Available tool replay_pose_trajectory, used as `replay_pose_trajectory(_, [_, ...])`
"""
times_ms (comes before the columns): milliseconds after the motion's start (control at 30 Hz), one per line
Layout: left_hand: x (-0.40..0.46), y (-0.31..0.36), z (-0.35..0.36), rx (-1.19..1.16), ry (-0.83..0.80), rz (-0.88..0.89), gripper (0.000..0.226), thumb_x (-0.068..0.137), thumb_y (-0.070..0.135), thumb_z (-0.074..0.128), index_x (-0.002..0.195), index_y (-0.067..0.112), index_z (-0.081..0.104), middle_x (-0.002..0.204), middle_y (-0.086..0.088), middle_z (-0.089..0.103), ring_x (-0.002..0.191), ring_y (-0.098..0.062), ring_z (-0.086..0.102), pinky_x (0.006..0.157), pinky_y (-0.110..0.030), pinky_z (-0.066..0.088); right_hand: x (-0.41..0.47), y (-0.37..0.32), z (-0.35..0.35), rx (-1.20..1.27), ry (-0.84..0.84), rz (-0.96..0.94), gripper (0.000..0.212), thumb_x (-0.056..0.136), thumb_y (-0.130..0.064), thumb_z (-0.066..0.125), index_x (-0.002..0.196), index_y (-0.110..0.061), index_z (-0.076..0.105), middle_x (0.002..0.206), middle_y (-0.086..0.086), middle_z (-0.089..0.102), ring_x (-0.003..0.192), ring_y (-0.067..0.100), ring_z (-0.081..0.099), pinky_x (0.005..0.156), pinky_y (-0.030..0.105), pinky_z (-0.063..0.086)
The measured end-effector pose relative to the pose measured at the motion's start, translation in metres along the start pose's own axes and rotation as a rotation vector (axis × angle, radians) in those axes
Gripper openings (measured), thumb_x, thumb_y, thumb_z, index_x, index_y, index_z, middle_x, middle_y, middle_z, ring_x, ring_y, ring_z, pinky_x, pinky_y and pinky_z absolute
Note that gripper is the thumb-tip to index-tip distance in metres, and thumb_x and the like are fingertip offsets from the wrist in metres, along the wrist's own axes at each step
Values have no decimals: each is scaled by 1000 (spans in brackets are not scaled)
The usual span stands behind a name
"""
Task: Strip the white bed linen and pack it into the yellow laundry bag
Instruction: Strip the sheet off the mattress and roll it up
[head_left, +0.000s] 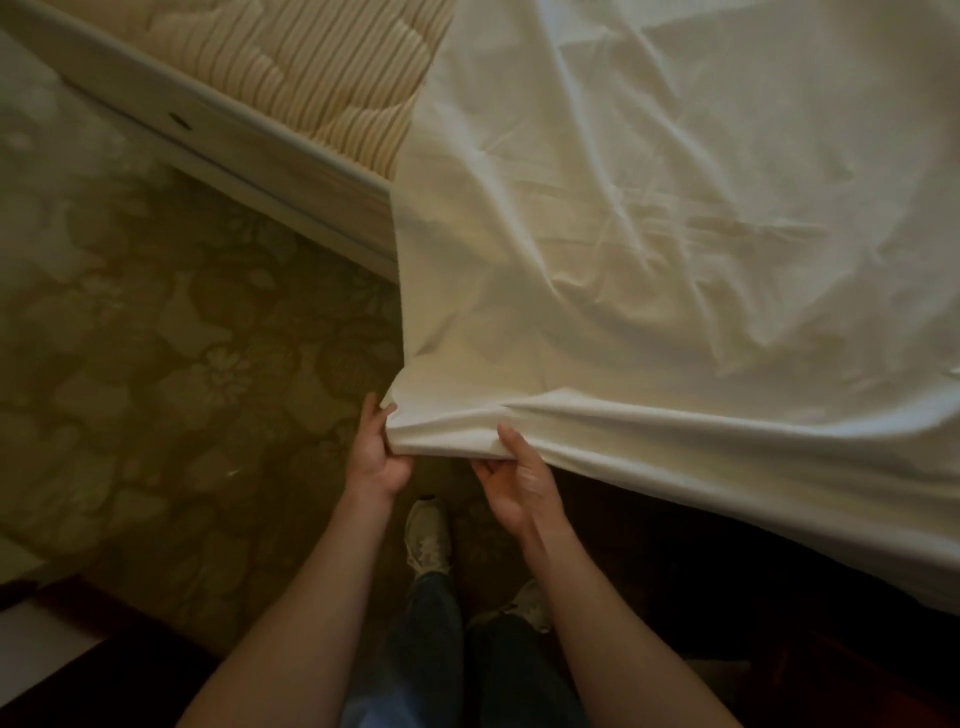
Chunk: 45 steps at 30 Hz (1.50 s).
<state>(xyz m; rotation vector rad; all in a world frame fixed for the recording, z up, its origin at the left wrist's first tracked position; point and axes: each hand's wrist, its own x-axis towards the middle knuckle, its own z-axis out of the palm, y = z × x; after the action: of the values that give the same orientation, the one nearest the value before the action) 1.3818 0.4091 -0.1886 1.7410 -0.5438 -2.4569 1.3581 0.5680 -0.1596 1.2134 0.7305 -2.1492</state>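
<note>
- Holding the white sheet (649, 218) at its near corner are both hands, close side by side.
- The left hand (376, 457) has its grip pinched on the very tip of the sheet corner, thumb on top and fingers tucked under the cloth.
- The right hand (519, 478) has its grip on the sheet's folded edge just beside the left hand, with fingers under the fold and one finger lying on top of it.
- The sheet is lifted up off the bed corner and hangs from the hands. The rest of it spreads wide and wrinkly over the bed, away from the hands.
- Beside the sheet, on its far left side, the bare mattress (311, 67) shows. It is cream with a stitched, stripy pattern.
- A pale bed frame (218, 150) runs along under the mattress edge and goes in under the sheet.
- A carpet (156, 338) with big flowers covers the floor, left of the sheet.
- Below the hands, two light shoes (428, 532) and dark jeans (431, 623) stand on the floor, near the sheet corner.
</note>
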Motion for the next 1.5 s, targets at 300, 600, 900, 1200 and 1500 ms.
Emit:
replay_pose_trajectory(300, [3, 2, -53, -46, 239, 3, 42, 101, 12, 53, 137, 34, 53, 133, -11, 58, 116, -33, 57, 98, -56, 48, 3, 42, -19, -93, 482, 10, 42, 87, -5, 71, 126, -8, 54, 121, 16, 61, 86, 30, 62, 78, 48, 53])
replay_pose_trajectory(600, [4, 6, -72, -22, 164, -67, 40, 106, 31, 44, 145, 24, 46, 117, -10, 66, 97, -25, 66, 68, -40, 55, 4, 59, -5, -112, 191, 120, 54, 75, -5, 72, 127, -11, 57, 120, 17, 67, 110, 33, 63, 90, 47, 54])
replay_pose_trajectory(900, [12, 18, -113, 139, 324, -57, 37, 100, 0, 49, 135, 9, 55, 107, -15, 63, 88, -20, 62, 71, -27, 53, 16, 77, -1, -212, 384, 83, 27, 85, 0, 70, 108, -10, 59, 102, 14, 68, 90, 31, 67, 83, 48, 55])
replay_pose_trajectory(1200, [6, -12, -84, -43, 13, -481, 86, 92, 70, 42, 136, -4, 47, 138, -25, 53, 128, -39, 52, 94, -51, 49, 24, 83, -11, -212, 262, 212, 13, 98, -13, 57, 103, -2, 62, 79, 16, 72, 71, 24, 71, 50, 28, 58])
replay_pose_trajectory(1500, [22, -38, -63, 123, -92, -675, 91, 90, 78, 31, 130, 1, 59, 124, -24, 65, 121, -37, 58, 108, -49, 42, 14, 61, -31, -164, -12, 478, 16, 83, -13, 65, 93, 0, 67, 68, 10, 58, 40, 19, 58, 26, 20, 39])
